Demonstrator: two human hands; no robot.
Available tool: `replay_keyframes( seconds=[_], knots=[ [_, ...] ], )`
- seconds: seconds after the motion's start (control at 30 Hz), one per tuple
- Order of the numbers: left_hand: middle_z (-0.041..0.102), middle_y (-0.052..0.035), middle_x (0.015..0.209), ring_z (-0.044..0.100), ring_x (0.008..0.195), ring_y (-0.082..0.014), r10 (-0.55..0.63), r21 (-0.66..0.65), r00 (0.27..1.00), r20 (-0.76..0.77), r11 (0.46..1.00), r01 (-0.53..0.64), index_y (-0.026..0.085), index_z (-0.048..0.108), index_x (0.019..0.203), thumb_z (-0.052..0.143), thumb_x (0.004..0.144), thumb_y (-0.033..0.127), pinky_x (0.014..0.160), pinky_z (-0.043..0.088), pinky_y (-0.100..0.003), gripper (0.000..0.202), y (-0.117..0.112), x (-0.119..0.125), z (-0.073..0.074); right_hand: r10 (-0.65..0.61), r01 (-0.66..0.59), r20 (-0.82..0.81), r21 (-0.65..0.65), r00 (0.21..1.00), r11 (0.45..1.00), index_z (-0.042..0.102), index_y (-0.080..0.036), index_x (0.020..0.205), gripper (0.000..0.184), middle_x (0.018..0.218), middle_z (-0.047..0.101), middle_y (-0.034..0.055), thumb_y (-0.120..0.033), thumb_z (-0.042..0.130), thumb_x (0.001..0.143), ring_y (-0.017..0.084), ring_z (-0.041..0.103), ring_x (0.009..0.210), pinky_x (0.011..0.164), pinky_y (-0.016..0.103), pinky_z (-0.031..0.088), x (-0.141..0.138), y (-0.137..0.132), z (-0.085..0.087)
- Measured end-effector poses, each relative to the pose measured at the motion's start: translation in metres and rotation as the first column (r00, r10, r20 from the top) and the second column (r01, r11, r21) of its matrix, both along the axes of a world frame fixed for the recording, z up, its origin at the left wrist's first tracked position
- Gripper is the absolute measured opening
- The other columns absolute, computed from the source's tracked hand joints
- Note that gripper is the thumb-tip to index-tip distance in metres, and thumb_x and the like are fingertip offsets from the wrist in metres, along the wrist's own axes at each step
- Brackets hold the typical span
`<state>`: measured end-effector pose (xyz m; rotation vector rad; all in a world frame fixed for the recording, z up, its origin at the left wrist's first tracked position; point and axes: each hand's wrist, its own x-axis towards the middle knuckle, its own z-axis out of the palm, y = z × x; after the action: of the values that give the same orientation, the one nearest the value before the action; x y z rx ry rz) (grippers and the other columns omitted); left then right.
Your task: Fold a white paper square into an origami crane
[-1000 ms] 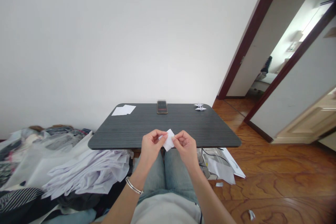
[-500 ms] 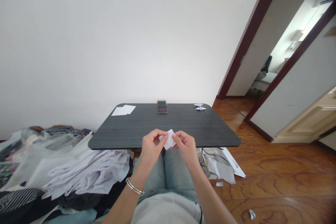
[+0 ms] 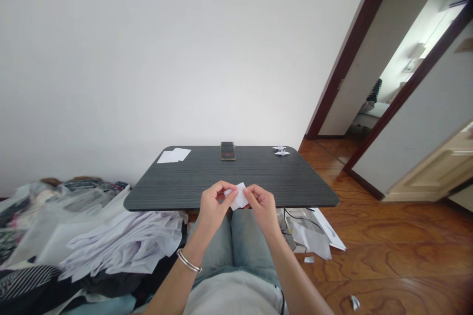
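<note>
A small folded piece of white paper (image 3: 238, 197) is pinched between both my hands, just above the near edge of the dark table (image 3: 192, 184). My left hand (image 3: 214, 206), with a silver bangle on its wrist, grips the paper's left side with curled fingers. My right hand (image 3: 263, 207) pinches its right side. Both hands hover over my lap in blue jeans.
On the table lie white paper sheets (image 3: 173, 155) at the far left, a phone (image 3: 228, 150) at the far middle and small folded paper cranes (image 3: 281, 150) at the far right. Heaped papers and cloth (image 3: 111, 241) fill the floor left; loose sheets (image 3: 314, 234) lie right. An open doorway (image 3: 388, 83) stands at right.
My hands have drawn slightly closer together on the paper, and the paper looks a little more folded and less exposed than a second ago.
</note>
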<state>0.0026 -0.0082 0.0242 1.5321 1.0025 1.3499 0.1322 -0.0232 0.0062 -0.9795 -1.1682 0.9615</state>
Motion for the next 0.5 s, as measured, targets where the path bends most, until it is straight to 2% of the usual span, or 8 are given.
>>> replay_keyframes(
  seconds=[0.2,0.37,0.5],
  knots=[
    [0.062,-0.0019,0.072,0.056,0.061,-0.0105,0.028,-0.067,0.975,0.221,0.998,-0.014,0.014,0.061,0.085,0.071,0.064,0.026,0.055,0.044,-0.019,0.026,0.0003,0.0021,0.0014,0.044,-0.043,0.037,-0.004,0.998,0.999,0.056,-0.016,0.064,0.031,0.046,0.056,-0.0019,-0.044,0.057,0.077,0.008,0.04,0.038,0.037,0.019,0.028,-0.0003,-0.0023,-0.0011],
    [0.058,0.003,0.061,0.052,0.052,-0.0076,0.07,-0.105,0.93,0.361,0.994,-0.034,0.015,0.055,0.086,0.073,0.06,0.023,0.049,0.04,-0.016,0.032,-0.0016,0.0037,0.0053,0.088,-0.088,0.04,0.011,0.995,0.996,0.054,-0.017,0.064,0.028,0.049,0.054,-0.0024,-0.041,0.06,0.076,0.007,0.041,0.04,0.037,0.018,0.028,-0.0043,-0.0037,-0.0042],
    [0.058,0.0029,0.061,0.053,0.052,-0.0074,0.076,-0.088,0.907,0.415,0.995,-0.043,0.016,0.051,0.076,0.072,0.062,0.025,0.049,0.04,-0.016,0.027,-0.0016,0.0046,0.0042,0.063,-0.063,-0.032,0.006,0.998,0.998,0.05,-0.018,0.063,0.03,0.047,0.051,-0.0034,-0.043,0.062,0.074,0.008,0.044,0.041,0.036,0.018,0.031,-0.007,-0.0038,-0.0061]
  ],
)
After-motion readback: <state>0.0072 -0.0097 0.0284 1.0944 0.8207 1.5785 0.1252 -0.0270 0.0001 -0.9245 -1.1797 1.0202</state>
